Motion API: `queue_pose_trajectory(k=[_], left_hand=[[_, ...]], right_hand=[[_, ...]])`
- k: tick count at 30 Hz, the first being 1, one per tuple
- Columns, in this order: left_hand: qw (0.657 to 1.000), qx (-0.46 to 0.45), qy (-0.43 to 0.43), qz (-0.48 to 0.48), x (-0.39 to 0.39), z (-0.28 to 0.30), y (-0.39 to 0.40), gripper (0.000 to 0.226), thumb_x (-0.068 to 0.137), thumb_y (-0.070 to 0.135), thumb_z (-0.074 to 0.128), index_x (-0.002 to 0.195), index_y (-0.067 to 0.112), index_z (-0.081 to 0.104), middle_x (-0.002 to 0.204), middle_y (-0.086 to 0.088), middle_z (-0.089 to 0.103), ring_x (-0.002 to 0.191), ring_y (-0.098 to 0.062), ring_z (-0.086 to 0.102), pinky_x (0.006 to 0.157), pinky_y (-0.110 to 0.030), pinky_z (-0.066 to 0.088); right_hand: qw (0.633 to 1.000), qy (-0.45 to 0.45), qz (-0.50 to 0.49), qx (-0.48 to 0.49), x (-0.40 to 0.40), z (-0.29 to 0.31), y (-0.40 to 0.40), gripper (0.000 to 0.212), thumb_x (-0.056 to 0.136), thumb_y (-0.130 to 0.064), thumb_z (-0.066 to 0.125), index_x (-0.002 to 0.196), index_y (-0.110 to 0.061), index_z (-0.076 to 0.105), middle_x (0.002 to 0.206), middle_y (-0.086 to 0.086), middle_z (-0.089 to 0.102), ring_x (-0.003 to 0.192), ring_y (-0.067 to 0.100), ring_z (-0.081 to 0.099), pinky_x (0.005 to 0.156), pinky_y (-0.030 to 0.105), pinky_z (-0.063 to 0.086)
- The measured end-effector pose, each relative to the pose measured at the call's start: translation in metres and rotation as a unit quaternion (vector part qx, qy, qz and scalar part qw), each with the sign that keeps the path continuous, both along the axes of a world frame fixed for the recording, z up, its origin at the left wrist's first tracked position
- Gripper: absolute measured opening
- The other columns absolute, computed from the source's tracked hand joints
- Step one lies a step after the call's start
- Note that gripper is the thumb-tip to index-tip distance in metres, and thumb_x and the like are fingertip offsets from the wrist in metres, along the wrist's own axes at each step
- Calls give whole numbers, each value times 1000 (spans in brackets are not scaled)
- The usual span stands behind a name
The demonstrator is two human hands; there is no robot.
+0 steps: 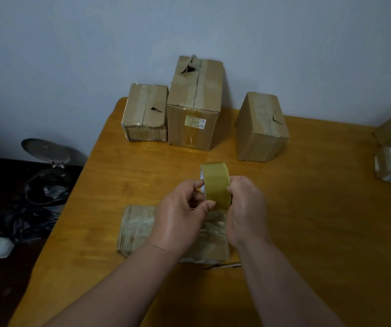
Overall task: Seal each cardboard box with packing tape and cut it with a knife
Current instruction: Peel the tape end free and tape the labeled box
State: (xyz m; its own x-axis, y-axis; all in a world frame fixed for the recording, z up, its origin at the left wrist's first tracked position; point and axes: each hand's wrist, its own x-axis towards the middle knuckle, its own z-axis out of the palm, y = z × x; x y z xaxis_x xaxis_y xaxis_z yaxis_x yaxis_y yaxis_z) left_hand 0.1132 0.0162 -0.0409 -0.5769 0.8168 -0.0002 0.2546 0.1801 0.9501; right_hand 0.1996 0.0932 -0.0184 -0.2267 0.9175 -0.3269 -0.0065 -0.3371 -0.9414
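The roll of packing tape point(215, 185) is up off the table, held upright between both hands above a flat, tape-wrapped box point(140, 230). The left hand point(180, 218) pinches its near edge, thumb pressed on the tape band; the right hand point(246, 208) curls its fingers around the roll's far side. Just beside the flat box lies a thin knife point(225, 265). Three cardboard boxes point(193, 107) stand at the back of the wooden table point(319, 208).

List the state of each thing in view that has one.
tape roll: held upright by both hands
left hand: pinching the roll
right hand: gripping the roll
flat box: lying under hands, taped
tall box: torn on top
bin: lid open
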Motion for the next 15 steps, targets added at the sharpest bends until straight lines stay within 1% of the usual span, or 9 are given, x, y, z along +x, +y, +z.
queue_pose_trajectory(k=[3, 5, 6, 8, 9, 11, 13, 14, 15], left_hand=[[1000, -1, 5, 2, 0, 0, -1, 38, 82, 14, 77, 115, 26, 63, 81, 8, 65, 77, -2, 63, 66, -14, 53], [1000, -5, 5, -1, 0, 1, -1, 36, 82, 15, 77, 114, 25, 64, 81, 7, 65, 76, -2, 63, 67, -16, 54], [1000, -7, 7, -2, 0, 1, -1, 35, 82, 14, 77, 113, 25, 64, 80, 7, 64, 76, -2, 62, 67, -16, 54], [1000, -3, 16, -4, 0, 5, 0, 35, 82, 13, 77, 112, 26, 64, 80, 8, 64, 76, -1, 62, 67, -13, 52], [1000, 0, 13, -5, 1, 6, 1, 35, 82, 13, 76, 112, 28, 64, 79, 7, 64, 76, -1, 62, 67, -13, 51], [1000, 8, -23, -6, -2, 11, 2, 36, 82, 12, 76, 107, 34, 63, 79, 5, 66, 75, -3, 64, 68, -17, 54], [996, 16, -91, -9, -5, 16, 4, 36, 83, 11, 75, 102, 37, 61, 79, 6, 70, 76, -6, 68, 70, -22, 58], [992, 20, -126, -10, -7, 19, 4, 35, 83, 9, 75, 103, 34, 61, 79, 5, 72, 76, -7, 70, 70, -24, 59], [987, 25, -157, -9, -8, 21, 4, 34, 83, 8, 74, 107, 29, 61, 79, 3, 74, 77, -10, 71, 70, -25, 59]], right_hand=[[1000, -12, 2, -1, 0, -1, 0, 16, 66, -21, 46, 71, -13, 59, 75, 13, 51, 72, 27, 46, 65, 43, 37], [1000, -22, 10, -1, -1, 0, 0, 13, 70, -17, 46, 70, -14, 59, 74, 13, 53, 72, 27, 48, 64, 42, 39], [999, -30, 15, -1, -1, -2, 0, 14, 73, -11, 46, 70, -15, 59, 72, 10, 56, 70, 26, 50, 62, 39, 41], [999, -47, 21, 6, 0, -3, -1, 30, 75, 3, 43, 70, -19, 63, 65, 0, 64, 67, 20, 58, 57, 33, 45], [999, -43, 24, 12, 2, -4, -1, 35, 71, 6, 42, 71, -21, 65, 64, -3, 66, 68, 19, 60, 57, 32, 47], [999, -2, 51, 20, 4, -4, -1, 36, 61, 0, 43, 73, -23, 68, 73, 3, 67, 76, 26, 61, 66, 41, 50], [994, 36, 99, 35, 9, -2, 3, 37, 56, -7, 46, 80, -22, 69, 86, 12, 68, 86, 32, 61, 76, 47, 51], [990, 47, 126, 47, 12, -2, 6, 38, 58, -9, 48, 86, -21, 70, 90, 13, 68, 88, 30, 62, 77, 46, 52], [985, 54, 152, 57, 15, -2, 8, 39, 60, -9, 49, 92, -18, 69, 91, 12, 69, 87, 26, 63, 74, 40, 54]])
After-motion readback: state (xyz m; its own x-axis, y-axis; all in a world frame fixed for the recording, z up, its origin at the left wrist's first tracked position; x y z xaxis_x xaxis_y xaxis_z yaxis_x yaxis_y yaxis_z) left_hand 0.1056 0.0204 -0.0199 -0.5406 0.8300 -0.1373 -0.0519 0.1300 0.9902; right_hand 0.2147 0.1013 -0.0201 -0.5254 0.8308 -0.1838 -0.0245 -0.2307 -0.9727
